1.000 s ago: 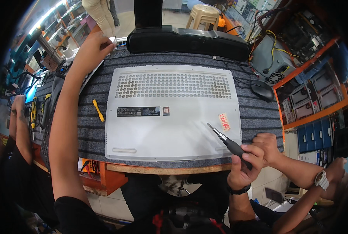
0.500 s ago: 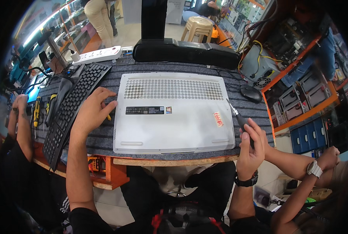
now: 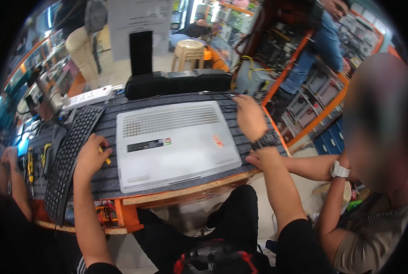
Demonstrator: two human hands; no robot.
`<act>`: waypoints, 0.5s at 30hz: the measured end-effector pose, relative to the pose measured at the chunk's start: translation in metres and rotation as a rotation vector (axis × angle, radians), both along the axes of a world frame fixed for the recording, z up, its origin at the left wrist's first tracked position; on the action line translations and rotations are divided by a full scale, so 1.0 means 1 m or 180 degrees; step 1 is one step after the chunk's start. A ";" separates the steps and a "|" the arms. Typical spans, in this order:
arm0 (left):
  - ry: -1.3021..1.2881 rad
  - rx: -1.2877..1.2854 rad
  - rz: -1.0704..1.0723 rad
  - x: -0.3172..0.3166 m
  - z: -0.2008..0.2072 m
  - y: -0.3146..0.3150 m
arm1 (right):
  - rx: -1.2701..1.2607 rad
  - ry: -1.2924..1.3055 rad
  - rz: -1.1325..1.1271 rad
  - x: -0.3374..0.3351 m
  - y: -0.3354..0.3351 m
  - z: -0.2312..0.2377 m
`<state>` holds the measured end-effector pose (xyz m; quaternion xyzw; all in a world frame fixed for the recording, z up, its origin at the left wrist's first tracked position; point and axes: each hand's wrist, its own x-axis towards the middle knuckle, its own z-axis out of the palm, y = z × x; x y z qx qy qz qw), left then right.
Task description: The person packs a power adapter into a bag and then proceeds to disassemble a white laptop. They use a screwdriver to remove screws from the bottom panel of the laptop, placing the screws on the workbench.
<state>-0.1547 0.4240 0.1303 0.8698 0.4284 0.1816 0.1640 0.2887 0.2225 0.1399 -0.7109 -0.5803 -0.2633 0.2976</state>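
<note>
A silver laptop (image 3: 176, 155) lies upside down on the striped grey mat, its vented bottom cover upward. To its left, my left hand (image 3: 90, 155) is closed around a thin yellow tool handle (image 3: 106, 156), whose end sticks out past the fingers. My right hand (image 3: 252, 119) reaches to the mat's far right corner, beyond the laptop. Its fingers are bent, with their grip mostly hidden by the back of the hand. The dark-handled screwdriver and the black mouse cannot be made out there.
A black keyboard (image 3: 73, 157) stands slantwise at the left, with a yellow-and-black screwdriver (image 3: 30, 165) beyond it. A black speaker bar (image 3: 178, 83) and a white power strip (image 3: 89, 97) line the back. At right, another person's forearm (image 3: 309, 168) rests against the table edge.
My right hand has moved from the laptop's right side to the far right corner, and the screwdriver has dropped out of sight. My left hand has closed on the yellow handle. The view has shifted.
</note>
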 end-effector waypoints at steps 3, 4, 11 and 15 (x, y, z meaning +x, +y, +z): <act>-0.0149 0.0117 -0.0284 -0.012 -0.010 0.012 | -0.0864 -0.0029 -0.0337 0.003 0.016 0.001; -0.0161 0.0115 -0.0278 -0.018 -0.013 0.015 | -0.1167 0.0051 -0.0539 0.005 0.026 -0.006; -0.0099 0.0233 -0.0481 -0.017 -0.024 0.022 | -0.2133 0.0277 -0.0909 -0.002 0.021 -0.014; -0.0220 0.0093 -0.0259 -0.016 -0.014 0.011 | -0.2183 0.0017 -0.0932 -0.010 0.021 -0.009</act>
